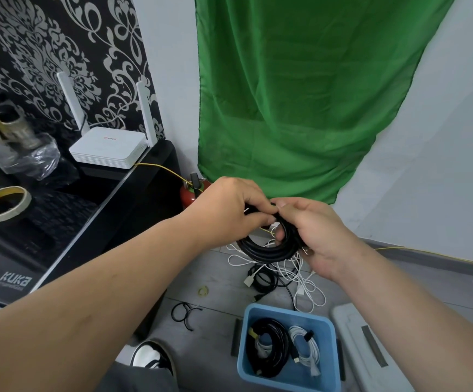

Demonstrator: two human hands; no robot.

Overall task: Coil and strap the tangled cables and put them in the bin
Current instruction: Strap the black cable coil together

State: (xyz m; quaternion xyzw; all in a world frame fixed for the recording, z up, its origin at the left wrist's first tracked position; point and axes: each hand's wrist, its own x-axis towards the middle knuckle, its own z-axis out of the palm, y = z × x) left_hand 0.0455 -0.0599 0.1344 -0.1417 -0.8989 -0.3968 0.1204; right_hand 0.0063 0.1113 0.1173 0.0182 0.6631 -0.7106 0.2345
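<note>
The left hand (229, 205) pinches the top of a coiled black round cable (266, 251). The right hand (317, 236) grips the same coil at its right side, with fingers curled through the loop. The coil is held in the air above the grey tiled floor (224, 306).

Below the coil, a tangle of thin white and black cables (289, 275) lies on the floor. Nearer the camera stands a blue rectangular plastic bin (245, 360). It holds:
- a coiled black cable bundle (269, 349)
- a coiled white cable bundle (304, 348) with a black strap across it

At left, a white two-antenna router (108, 149) rests on the glossy black worktop (88, 216).
</note>
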